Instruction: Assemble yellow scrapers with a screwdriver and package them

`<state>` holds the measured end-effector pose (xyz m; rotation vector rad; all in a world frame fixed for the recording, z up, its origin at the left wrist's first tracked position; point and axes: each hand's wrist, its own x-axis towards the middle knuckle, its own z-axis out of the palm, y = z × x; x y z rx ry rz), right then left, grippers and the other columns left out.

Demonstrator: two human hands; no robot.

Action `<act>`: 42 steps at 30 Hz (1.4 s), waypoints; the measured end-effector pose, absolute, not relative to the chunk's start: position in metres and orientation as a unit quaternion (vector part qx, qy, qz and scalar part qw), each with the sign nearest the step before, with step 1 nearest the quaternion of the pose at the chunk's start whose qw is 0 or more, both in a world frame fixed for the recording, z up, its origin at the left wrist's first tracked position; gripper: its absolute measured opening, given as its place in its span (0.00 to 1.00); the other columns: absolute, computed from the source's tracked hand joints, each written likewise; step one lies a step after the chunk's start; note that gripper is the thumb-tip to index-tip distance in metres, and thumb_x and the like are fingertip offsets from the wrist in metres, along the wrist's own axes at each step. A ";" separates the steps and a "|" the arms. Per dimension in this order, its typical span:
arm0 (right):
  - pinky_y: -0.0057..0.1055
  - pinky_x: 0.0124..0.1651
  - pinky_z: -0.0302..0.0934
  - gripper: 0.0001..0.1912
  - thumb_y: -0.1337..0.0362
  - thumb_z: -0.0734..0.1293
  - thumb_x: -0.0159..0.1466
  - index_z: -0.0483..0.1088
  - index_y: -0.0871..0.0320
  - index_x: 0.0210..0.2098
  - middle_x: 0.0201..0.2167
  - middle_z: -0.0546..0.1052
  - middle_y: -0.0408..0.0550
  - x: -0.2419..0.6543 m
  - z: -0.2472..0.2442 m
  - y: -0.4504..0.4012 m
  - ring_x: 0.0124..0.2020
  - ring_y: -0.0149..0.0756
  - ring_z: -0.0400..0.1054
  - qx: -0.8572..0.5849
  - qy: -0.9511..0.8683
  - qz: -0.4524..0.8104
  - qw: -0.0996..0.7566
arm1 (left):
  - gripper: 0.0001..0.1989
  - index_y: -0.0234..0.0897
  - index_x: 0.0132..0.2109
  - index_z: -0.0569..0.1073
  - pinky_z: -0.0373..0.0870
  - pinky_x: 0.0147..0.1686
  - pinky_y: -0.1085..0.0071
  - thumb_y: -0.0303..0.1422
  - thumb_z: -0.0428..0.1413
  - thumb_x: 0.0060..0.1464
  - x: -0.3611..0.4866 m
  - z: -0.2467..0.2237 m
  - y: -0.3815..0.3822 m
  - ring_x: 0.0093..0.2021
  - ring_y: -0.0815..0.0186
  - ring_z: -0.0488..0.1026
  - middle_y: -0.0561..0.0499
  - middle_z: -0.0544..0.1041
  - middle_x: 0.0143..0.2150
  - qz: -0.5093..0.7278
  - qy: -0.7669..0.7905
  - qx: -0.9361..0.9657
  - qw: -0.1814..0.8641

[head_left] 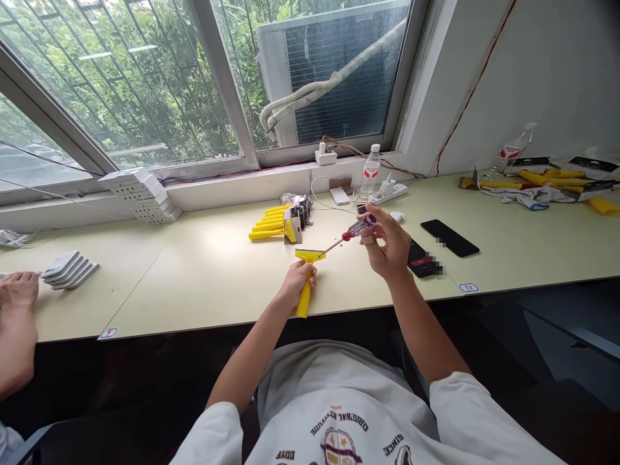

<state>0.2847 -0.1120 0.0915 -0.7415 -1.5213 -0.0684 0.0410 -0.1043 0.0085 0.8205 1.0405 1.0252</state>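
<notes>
My left hand [299, 281] is wrapped round the handle of a yellow scraper [303, 302], whose wide head points away from me above the table. In my right hand [390, 245] is a screwdriver [359, 227] with a clear purple and red handle. Its shaft slants down to the left, and the tip meets the right side of the scraper's head, where a screw is too small to make out. Just beyond lie several more yellow scrapers [269, 225] in a row, their heads in black and card packaging.
Two dark phones [450, 237] lie to the right. A water bottle [371, 172] and a power strip [391, 192] stand by the window. More packaged scrapers and gloves [527, 194] are piled far right. At left, another person's hand [19, 290] rests near stacked white packs [70, 270].
</notes>
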 end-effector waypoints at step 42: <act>0.28 0.24 0.71 0.14 0.52 0.71 0.75 0.72 0.48 0.57 0.44 0.80 0.45 0.281 0.093 -0.109 0.25 0.28 0.72 -0.331 -0.648 -0.076 0.681 | 0.10 0.38 0.39 0.69 0.68 0.24 0.75 0.26 0.64 0.57 0.041 0.009 -0.104 0.23 0.75 0.65 0.53 0.75 0.33 0.455 0.460 0.367 0.668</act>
